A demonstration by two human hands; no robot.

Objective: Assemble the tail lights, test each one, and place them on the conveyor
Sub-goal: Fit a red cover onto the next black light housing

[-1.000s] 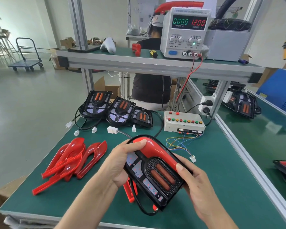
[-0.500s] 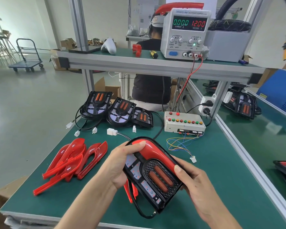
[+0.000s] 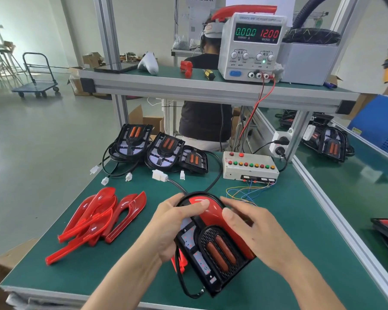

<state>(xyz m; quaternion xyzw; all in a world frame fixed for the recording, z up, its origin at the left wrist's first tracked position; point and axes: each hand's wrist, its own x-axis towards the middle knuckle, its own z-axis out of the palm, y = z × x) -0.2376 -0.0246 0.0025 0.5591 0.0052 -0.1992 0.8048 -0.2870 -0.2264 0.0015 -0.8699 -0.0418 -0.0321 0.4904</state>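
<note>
The tail light [image 3: 213,249] is held just above the near edge of the green bench [image 3: 300,231], between both hands. Its long axis runs from the rounded far end, near the left, toward the squared near end, lower right. The red lens [image 3: 220,218] lies along its right side and over the curved top. The left hand [image 3: 173,229] grips the left flank, thumb pressing on the lens crown. The right hand [image 3: 253,233] curls over the right edge, fingers pressing the lens down. Seating appears unfinished. Spare red lenses [image 3: 99,220] lie well to the left; the tester box [image 3: 249,166] stands beyond.
</note>
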